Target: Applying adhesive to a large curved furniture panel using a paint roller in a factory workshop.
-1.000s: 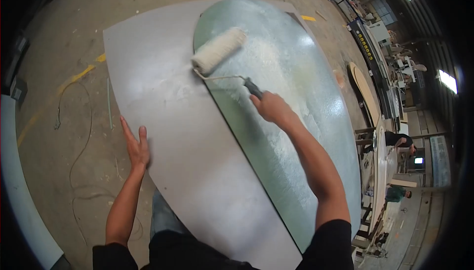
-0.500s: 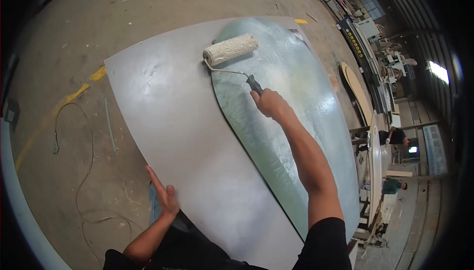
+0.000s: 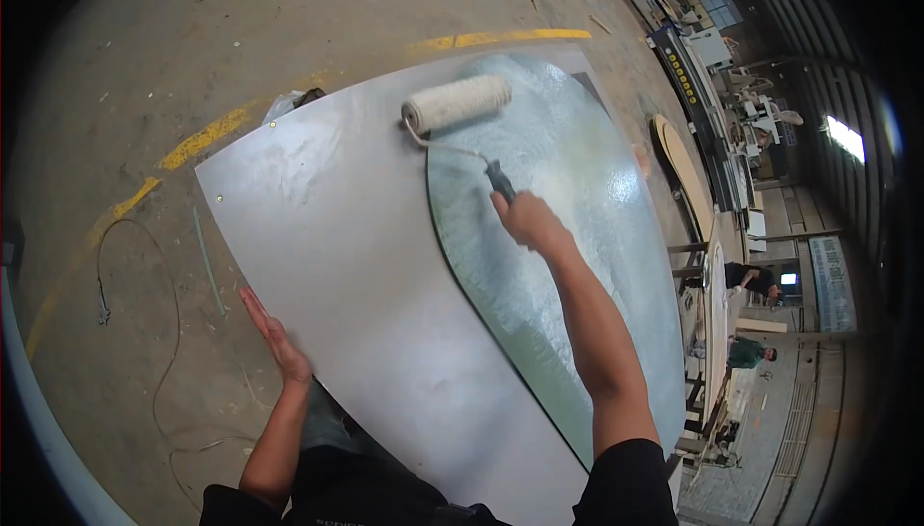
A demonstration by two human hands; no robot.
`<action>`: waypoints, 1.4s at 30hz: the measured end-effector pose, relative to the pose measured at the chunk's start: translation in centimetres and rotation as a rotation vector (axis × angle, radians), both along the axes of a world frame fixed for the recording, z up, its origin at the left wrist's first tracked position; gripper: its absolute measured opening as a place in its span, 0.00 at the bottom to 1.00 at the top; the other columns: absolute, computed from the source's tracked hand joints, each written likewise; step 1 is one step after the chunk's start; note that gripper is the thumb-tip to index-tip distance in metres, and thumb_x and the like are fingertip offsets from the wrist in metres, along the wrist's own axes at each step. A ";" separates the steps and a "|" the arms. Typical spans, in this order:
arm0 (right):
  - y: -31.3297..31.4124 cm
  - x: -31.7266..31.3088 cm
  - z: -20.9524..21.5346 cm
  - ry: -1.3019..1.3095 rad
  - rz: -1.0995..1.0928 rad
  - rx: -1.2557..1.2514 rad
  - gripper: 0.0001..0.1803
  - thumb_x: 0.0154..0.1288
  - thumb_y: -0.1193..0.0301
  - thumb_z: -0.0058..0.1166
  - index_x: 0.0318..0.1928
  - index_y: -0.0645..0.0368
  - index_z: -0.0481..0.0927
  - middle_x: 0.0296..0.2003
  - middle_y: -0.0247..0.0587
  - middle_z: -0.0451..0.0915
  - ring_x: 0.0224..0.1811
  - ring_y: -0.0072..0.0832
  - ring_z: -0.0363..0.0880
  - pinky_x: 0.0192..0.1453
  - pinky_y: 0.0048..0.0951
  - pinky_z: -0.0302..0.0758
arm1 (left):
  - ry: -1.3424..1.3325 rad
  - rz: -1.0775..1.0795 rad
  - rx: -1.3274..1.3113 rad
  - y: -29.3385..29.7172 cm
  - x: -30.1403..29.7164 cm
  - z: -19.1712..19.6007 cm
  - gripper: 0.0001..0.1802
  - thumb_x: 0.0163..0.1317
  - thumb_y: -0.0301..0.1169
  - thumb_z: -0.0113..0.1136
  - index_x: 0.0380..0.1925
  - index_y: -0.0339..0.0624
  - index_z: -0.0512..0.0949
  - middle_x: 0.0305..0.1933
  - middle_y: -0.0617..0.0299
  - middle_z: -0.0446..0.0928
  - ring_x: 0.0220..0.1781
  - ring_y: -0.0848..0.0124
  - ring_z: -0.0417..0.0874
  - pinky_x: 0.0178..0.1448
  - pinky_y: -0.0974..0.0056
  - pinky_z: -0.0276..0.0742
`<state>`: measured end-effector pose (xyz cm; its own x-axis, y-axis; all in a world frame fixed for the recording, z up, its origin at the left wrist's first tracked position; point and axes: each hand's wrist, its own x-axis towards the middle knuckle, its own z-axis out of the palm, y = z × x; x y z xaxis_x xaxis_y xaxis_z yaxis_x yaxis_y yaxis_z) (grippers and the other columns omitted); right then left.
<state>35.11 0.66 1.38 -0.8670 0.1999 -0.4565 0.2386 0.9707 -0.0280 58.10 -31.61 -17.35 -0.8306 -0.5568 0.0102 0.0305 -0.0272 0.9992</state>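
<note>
I saw the roller (image 3: 458, 104) over the green panel's (image 3: 626, 247) far-left edge: light-looking, soft-sleeved, best held by its handle (image 3: 499, 179). Right hand's (image 3: 531, 220) fingers wrapped that; left hand's (image 3: 277, 338) stretched beside the grey board (image 3: 337, 237).

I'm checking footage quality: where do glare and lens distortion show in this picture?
Head view: bright glare on the right side of the green board, softer sheen on the grey sheet, a roof light blown out; head view again: the sheet's edges look bowed, the picture's corners dark.
</note>
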 end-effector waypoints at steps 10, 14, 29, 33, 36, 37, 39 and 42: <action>5.0 6.1 -1.3 -0.012 -0.026 0.055 0.41 0.74 0.41 0.41 0.38 0.77 0.80 0.27 0.67 0.82 0.33 0.55 0.86 0.42 0.50 0.81 | 0.005 -0.036 -0.092 -0.7 -0.2 1.8 0.47 0.76 0.59 0.32 0.77 0.31 0.40 0.83 0.46 0.37 0.85 0.55 0.38 0.83 0.51 0.34; -1.5 -6.7 -2.4 0.073 -0.159 -0.025 0.41 0.74 0.41 0.41 0.29 0.73 0.80 0.20 0.55 0.81 0.21 0.43 0.84 0.28 0.41 0.80 | 0.013 -0.035 -0.005 0.2 -0.8 1.4 0.50 0.73 0.63 0.34 0.77 0.30 0.40 0.83 0.45 0.38 0.85 0.55 0.38 0.83 0.51 0.34; -1.1 -11.3 -2.0 0.050 -0.302 -0.070 0.40 0.74 0.41 0.41 0.29 0.73 0.81 0.19 0.50 0.81 0.19 0.40 0.82 0.27 0.40 0.79 | 0.020 0.003 -0.049 0.4 -0.1 0.5 0.47 0.75 0.58 0.32 0.77 0.29 0.40 0.83 0.43 0.37 0.85 0.53 0.37 0.83 0.50 0.33; 0.6 -5.4 0.1 -0.013 -0.192 0.015 0.40 0.74 0.40 0.41 0.32 0.73 0.80 0.21 0.51 0.81 0.18 0.39 0.81 0.25 0.40 0.79 | -0.028 0.050 -0.115 -1.1 0.3 0.6 0.47 0.75 0.58 0.34 0.77 0.29 0.39 0.83 0.43 0.37 0.85 0.53 0.37 0.83 0.50 0.34; 1.6 1.7 2.8 -0.131 -0.262 0.075 0.40 0.73 0.40 0.42 0.38 0.73 0.81 0.24 0.54 0.82 0.21 0.38 0.83 0.26 0.40 0.81 | -0.017 0.014 -0.093 -1.3 0.0 1.9 0.47 0.75 0.57 0.35 0.77 0.29 0.39 0.83 0.43 0.37 0.84 0.52 0.38 0.83 0.50 0.35; 1.2 1.9 3.3 -0.147 -0.267 0.070 0.40 0.73 0.40 0.41 0.38 0.73 0.81 0.25 0.55 0.83 0.21 0.40 0.83 0.28 0.41 0.81 | -0.014 0.009 -0.099 -1.5 0.5 2.0 0.47 0.75 0.57 0.35 0.77 0.29 0.39 0.83 0.43 0.37 0.84 0.52 0.38 0.83 0.50 0.35; 3.7 -0.2 2.5 -0.007 -0.135 0.088 0.42 0.74 0.39 0.39 0.37 0.73 0.82 0.26 0.56 0.83 0.23 0.42 0.84 0.33 0.44 0.81 | 0.024 -0.022 -0.074 -0.1 -0.3 1.6 0.47 0.75 0.57 0.36 0.77 0.29 0.40 0.83 0.43 0.37 0.84 0.53 0.40 0.82 0.50 0.37; 0.6 -5.7 1.4 0.057 -0.206 -0.034 0.36 0.73 0.46 0.39 0.35 0.72 0.83 0.27 0.60 0.84 0.33 0.52 0.86 0.47 0.46 0.81 | -0.091 0.002 -0.224 -0.2 0.4 1.6 0.45 0.76 0.55 0.37 0.76 0.25 0.44 0.81 0.36 0.42 0.83 0.48 0.43 0.83 0.49 0.37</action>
